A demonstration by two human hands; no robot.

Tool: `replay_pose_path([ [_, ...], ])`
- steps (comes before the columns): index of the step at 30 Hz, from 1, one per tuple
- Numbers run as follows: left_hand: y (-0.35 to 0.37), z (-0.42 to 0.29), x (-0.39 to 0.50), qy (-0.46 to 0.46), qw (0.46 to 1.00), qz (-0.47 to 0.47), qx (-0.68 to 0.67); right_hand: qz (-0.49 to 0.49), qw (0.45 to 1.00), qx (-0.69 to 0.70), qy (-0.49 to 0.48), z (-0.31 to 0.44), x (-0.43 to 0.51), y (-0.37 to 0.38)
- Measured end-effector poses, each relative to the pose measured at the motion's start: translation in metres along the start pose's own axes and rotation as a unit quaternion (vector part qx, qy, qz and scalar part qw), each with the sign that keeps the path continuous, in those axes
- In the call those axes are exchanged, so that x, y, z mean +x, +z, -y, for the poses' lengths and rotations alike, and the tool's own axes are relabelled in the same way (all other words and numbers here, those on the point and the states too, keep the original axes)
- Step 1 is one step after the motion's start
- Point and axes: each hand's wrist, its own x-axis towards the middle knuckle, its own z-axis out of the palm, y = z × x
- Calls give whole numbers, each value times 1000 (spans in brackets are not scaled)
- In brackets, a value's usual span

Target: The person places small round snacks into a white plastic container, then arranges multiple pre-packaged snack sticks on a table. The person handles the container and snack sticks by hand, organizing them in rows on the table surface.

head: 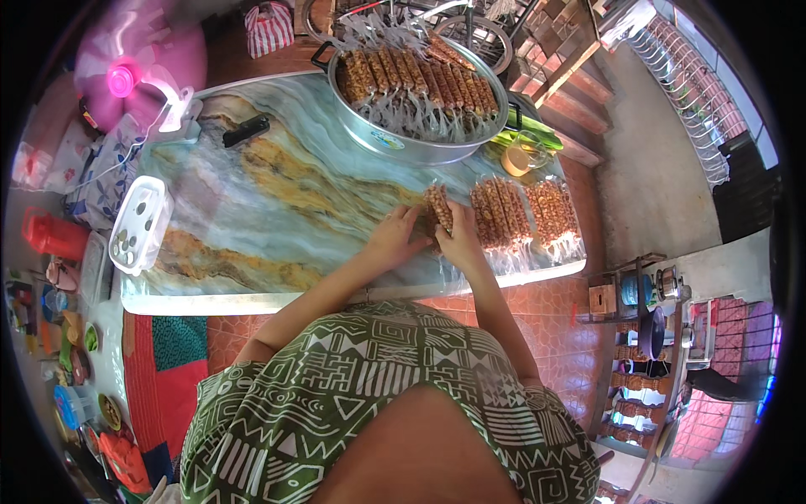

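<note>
Narrow clear plastic packets of peanuts lie side by side in a row on the marble-patterned table, with another row of packets to their right. My right hand has its fingers on a smaller group of packets left of these rows. My left hand rests at the left side of that group, fingers apart; whether it grips a packet is hidden. Beyond my hands, a large metal basin with black handles holds many more filled packets, their loose plastic ends sticking out.
A black object, a white-lidded container with coins and a running pink fan are on the left. A glass jar of tan contents and green leaves lie right of the basin. The table's near edge is close to my body.
</note>
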Motion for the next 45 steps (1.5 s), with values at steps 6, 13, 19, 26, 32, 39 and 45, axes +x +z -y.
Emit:
replay_pose_path([
  [6,8,-11,6,3,1000,-15,24,4,992,82,100,6,1,-16],
  [13,-3,-24,-4,24,998,-59,-28,-63,996,57,-14,38,56,-84],
  [19,-41,-44,-42,-37,994,-81,-70,-60,997,-5,-55,41,267,-61],
  [26,-61,-83,-135,-238,948,-188,-95,122,981,-143,52,78,355,3],
  [32,-63,-102,-195,-312,899,-295,-89,85,993,56,68,57,363,-11],
  [39,-92,-90,-174,-255,919,-270,-129,101,979,171,-38,29,209,-88],
  [45,-114,-38,-96,-121,979,-43,-155,215,942,229,116,28,63,-80],
])
